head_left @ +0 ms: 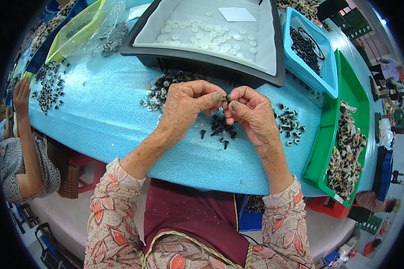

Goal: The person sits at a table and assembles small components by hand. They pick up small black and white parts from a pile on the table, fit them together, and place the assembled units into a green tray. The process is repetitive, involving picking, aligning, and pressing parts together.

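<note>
Above the blue table, my two hands meet at the fingertips. In my right hand [256,116] a small black piece [228,99] is pinched between thumb and fingers. My left hand [182,107] is closed in a pinch against that piece; what lies between its thumb and forefinger is too small to make out. Under my hands are loose black pegs [219,124] with round heads and short stems. Behind my left hand sits a heap of black and white round pieces [159,92]. Similar pieces [290,123] are scattered beside my right wrist.
A black tray [202,63], lined in white, holds many translucent washers [211,36]. To its right are a light blue basket [330,78] of black parts and a green bin [318,157] of spotted plush pieces. Another person's arm [29,148] is at the left, near more small parts [49,87].
</note>
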{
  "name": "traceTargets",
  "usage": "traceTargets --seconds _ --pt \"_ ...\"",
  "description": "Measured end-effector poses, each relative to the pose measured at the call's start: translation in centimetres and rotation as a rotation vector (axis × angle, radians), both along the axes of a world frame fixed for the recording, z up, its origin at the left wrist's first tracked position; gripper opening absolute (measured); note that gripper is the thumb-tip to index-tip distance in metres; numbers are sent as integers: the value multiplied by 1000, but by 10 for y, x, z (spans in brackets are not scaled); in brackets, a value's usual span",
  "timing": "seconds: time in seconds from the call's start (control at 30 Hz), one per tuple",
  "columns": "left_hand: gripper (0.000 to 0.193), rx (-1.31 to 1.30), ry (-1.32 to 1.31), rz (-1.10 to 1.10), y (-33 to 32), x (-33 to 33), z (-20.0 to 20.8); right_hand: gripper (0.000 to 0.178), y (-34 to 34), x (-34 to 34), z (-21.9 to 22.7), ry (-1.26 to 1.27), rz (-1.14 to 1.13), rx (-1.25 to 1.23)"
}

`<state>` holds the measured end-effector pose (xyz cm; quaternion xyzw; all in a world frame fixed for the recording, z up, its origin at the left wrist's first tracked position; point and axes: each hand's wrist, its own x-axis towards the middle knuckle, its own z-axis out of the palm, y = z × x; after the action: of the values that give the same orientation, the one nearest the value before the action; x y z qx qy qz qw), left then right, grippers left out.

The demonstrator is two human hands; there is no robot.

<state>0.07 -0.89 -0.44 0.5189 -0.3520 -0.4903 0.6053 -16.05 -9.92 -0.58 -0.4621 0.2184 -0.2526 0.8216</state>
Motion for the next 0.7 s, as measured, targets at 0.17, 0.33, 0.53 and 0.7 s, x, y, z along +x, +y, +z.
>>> traceTargets --seconds 0.17,0.33,0.53,0.7 --pt "15 42 53 -20 -1 0 0 16 0 -1 2 43 -16 -19" --pt "15 77 107 -13 -1 1 2 16 1 0 1 80 -56 -73" --pt "16 43 44 -25 -2 -1 -3 16 2 1 1 78 -28 -105" --pt "13 -8 25 -4 0 -5 -3 17 2 0 2 52 -30 -113"
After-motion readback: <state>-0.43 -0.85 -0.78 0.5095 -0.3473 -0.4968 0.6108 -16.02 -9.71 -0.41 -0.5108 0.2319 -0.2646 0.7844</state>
